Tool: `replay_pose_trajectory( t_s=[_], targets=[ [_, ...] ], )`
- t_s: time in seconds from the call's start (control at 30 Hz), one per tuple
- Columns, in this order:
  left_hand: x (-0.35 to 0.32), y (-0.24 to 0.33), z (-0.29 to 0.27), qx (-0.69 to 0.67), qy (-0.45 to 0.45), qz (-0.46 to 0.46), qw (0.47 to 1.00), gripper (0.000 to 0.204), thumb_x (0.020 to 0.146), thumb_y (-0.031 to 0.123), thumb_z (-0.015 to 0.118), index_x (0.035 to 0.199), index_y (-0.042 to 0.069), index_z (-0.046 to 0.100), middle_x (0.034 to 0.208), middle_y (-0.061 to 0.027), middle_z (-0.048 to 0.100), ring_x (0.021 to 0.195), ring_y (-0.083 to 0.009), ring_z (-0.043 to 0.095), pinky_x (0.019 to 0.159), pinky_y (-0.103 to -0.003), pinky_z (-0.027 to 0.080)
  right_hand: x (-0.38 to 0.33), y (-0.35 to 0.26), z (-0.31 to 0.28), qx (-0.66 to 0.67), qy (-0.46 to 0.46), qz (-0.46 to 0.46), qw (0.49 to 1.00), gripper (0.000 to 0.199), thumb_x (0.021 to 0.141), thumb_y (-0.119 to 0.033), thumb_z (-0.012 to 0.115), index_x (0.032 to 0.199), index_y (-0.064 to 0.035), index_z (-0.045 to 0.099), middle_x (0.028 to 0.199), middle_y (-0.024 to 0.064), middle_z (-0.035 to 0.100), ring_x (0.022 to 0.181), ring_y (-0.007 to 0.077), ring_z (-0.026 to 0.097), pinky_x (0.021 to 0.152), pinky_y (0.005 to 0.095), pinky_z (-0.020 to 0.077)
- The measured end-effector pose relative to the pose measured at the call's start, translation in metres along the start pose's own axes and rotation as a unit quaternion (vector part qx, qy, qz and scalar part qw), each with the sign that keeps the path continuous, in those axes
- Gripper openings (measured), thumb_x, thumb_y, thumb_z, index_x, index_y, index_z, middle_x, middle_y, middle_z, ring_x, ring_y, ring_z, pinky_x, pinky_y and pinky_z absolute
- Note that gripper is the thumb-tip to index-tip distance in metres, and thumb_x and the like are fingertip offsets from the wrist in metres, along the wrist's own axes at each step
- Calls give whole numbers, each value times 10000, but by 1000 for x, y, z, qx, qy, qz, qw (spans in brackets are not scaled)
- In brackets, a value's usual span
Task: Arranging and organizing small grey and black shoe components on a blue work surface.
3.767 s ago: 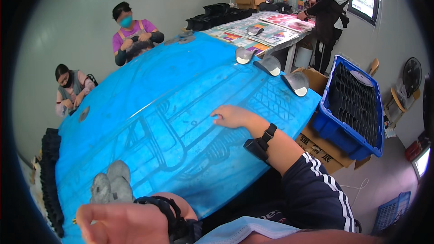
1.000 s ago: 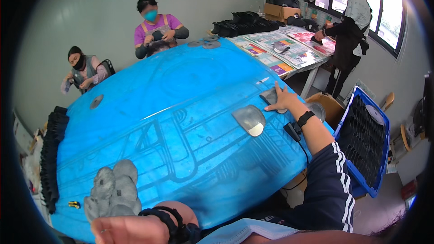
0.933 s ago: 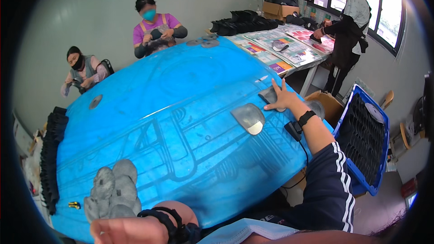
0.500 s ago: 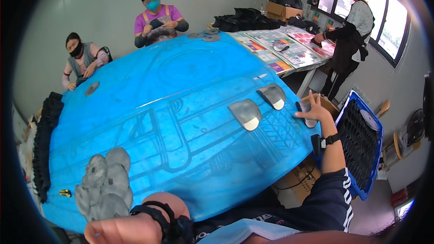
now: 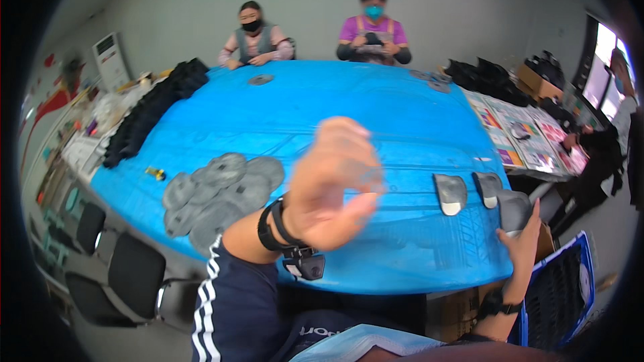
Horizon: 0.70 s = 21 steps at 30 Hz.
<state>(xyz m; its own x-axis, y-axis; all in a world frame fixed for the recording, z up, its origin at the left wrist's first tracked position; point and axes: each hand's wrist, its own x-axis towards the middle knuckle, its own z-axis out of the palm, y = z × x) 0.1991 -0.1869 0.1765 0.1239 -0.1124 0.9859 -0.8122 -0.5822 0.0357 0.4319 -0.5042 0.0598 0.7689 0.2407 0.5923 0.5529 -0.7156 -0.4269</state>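
Note:
My right hand is closed around a dark grey curved pad at the table's right edge, thumb on the near side and fingers along the far side. Two similar pads with pale ends, one nearer and one farther, lie just left of it on the blue-covered table. Over the middle of the table hovers my left hand, blurred by motion with bent fingers; whether it holds anything does not show. Left of that forearm, a loose pile of flat grey rounded pieces rests on the cover.
A yellow-and-black small tool lies near the left edge, beside a long row of black curved pieces. Below the right edge stands a blue crate of black pieces. Black chairs stand at left. Two people sit across; another stands right.
The view has turned left. My left hand has risen from the near edge to over the table's middle. My right hand now grips the pad it was reaching over with spread fingers.

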Motion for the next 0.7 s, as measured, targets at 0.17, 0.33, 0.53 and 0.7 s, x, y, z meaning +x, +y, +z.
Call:
replay_pose_trajectory(
  t_s=[0.17, 0.33, 0.53, 0.7],
  targets=[
    [-74, 8, -9, 132, -324, -139, 926, 170, 744, 105, 553, 912, 86, 533, 840, -59, 557, 805, -232, 520, 814, -359, 350, -56, -114, 28, 230, -199, -146, 941, 1096, 448, -231, 814, 1314, 13, 188, 1276, 220, 334, 1141, 339, 384, 941, 375, 328],
    [-155, 42, -34, 189, -408, -254, 856, 194, 768, 164, 570, 940, 77, 546, 926, -68, 556, 882, -256, 509, 825, -350, 356, -98, -163, 79, 284, -296, -205, 889, 1090, 489, -293, 810, 1326, -16, 169, 1249, 232, 355, 1120, 350, 405, 922, 368, 348],
    [-205, 96, -101, 444, -156, -334, 817, 245, 715, 139, 594, 941, 54, 546, 977, -115, 552, 931, -299, 501, 808, -375, 376, -127, -157, 100, 202, -259, -284, 901, 1197, 464, -511, 762, 1361, -92, 89, 1388, 241, 47, 1256, 462, 46, 990, 532, 147],
    [-249, 121, -181, 606, -26, -378, 699, 281, 706, 121, 605, 971, 59, 534, 990, -131, 535, 933, -330, 486, 795, -389, 386, -131, -134, 90, 246, -177, -268, 915, 1161, 489, -490, 758, 1360, -94, 101, 1395, 219, 51, 1261, 434, 76, 993, 511, 157]
  ],
)
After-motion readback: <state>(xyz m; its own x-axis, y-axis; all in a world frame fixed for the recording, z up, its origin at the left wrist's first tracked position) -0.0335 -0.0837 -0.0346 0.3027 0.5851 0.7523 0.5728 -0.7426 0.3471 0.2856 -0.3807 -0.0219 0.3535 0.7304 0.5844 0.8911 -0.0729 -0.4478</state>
